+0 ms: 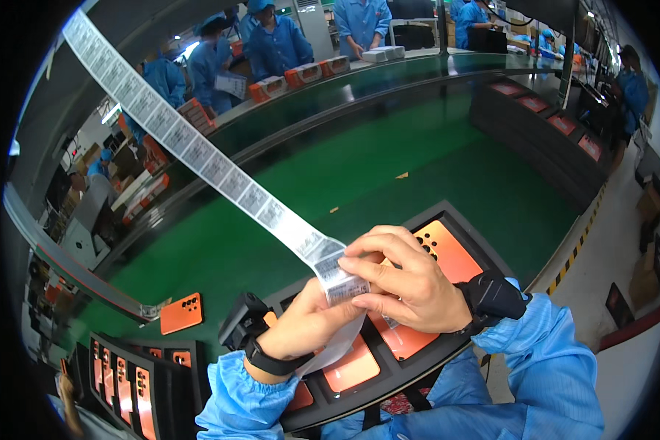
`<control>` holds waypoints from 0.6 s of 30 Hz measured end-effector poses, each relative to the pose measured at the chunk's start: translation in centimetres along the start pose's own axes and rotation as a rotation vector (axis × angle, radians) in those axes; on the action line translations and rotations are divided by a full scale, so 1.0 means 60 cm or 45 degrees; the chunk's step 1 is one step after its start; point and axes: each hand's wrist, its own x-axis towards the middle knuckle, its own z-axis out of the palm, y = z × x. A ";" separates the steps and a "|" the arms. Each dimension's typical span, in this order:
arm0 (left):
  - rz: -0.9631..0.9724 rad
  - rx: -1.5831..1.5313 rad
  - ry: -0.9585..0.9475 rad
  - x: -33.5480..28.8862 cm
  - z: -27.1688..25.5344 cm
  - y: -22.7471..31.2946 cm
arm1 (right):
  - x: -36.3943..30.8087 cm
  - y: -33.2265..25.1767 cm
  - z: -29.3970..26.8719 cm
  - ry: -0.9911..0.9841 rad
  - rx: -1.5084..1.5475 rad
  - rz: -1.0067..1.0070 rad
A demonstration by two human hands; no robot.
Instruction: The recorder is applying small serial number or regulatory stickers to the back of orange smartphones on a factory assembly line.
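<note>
A long white strip of printed labels [231, 178] hangs down from the upper left to my hands. My left hand [308, 320] is closed on the strip's lower end from below, its fingers partly hidden behind the labels. With thumb and fingers, my right hand [414, 282] pinches the edge of the bent end label. Pale backing paper [337, 343] trails below the left hand. Under both hands lies a black foam tray [445, 209] with orange smartphones in its slots; one smartphone [455, 253] shows its camera lenses beyond my right hand, and another [353, 367] lies below.
A single orange phone [181, 314] lies on the green work surface [271, 249] at left. More foam trays with phones [145, 403] stand at lower left. A stack of black trays [535, 147] is at far right. Beyond the conveyor edge, several people in blue work among orange boxes [303, 74].
</note>
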 end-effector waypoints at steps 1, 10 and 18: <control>0.014 -0.023 -0.030 0.002 0.003 -0.001 | -0.002 0.004 0.000 0.008 0.078 0.029; -0.097 -0.463 0.266 0.016 0.062 0.047 | -0.001 0.008 -0.021 0.194 -0.042 -0.231; -0.163 -0.528 0.345 0.025 0.072 0.054 | -0.022 -0.005 -0.046 0.293 -0.429 -0.486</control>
